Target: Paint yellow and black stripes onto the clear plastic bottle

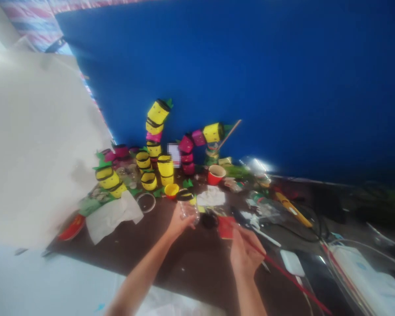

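My left hand [177,224] holds a small clear plastic cup [188,211] above the dark table [191,263]. My right hand [245,253] grips a long thin red stick [283,272] like a brush, its tip pointing toward a red square piece [226,227] lying just beyond the hand. A black round lid [210,220] lies between the two hands. The picture is blurred, so fine details of the stick's tip are unclear.
Stacks of yellow and pink painted cups with black bands [156,149] stand at the back against a blue wall [250,66]. A red cup [215,174], white tissue [113,215], a yellow glue gun [288,206], cables and a white sheet [29,145] surround the work spot.
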{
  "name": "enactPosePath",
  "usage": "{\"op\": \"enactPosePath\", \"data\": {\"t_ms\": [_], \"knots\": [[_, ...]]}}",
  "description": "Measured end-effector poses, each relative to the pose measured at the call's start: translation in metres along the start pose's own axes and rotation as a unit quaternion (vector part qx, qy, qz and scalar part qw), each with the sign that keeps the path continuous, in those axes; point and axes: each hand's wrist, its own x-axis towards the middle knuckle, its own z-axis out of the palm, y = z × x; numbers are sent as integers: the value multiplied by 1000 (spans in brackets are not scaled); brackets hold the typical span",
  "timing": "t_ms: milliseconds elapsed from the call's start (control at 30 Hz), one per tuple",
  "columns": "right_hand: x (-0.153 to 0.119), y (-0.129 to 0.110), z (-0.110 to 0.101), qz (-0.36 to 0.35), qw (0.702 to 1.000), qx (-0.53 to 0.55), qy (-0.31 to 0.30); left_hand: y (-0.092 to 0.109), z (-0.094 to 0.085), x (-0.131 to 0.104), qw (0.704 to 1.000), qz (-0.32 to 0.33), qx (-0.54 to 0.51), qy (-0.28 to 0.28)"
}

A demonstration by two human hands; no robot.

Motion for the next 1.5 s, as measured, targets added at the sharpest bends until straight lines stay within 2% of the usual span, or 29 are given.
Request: {"op": "enactPosePath", "data": {"t_ms": [100, 200, 367, 667, 967, 1133, 1367, 1500], "knots": [[-14, -12, -5, -69, 995, -38, -59, -3, -5, -4, 1000, -9, 16, -12], [-17, -19, -3, -130, 984, -33, -114, -6, -7, -5, 998, 15, 52, -11], [-20, -19, 2, -194, 964, -66, -167, -5, -5, -10, 994, 15, 107, 9], [-34, -21, 12, -240, 949, -120, -163, -2, -8, -13, 970, 80, 225, 37], [-34, -23, 16, -263, 939, -130, -179, -6, -6, -14, 973, 74, 217, 38], [-36, -21, 17, -263, 937, -133, -189, -6, -7, -14, 968, 95, 229, 35], [-36, -21, 15, -271, 934, -120, -202, -9, -9, -14, 974, 72, 213, 39], [-35, -24, 15, -277, 936, -108, -187, -9, -8, -14, 979, 63, 189, 51]]}}
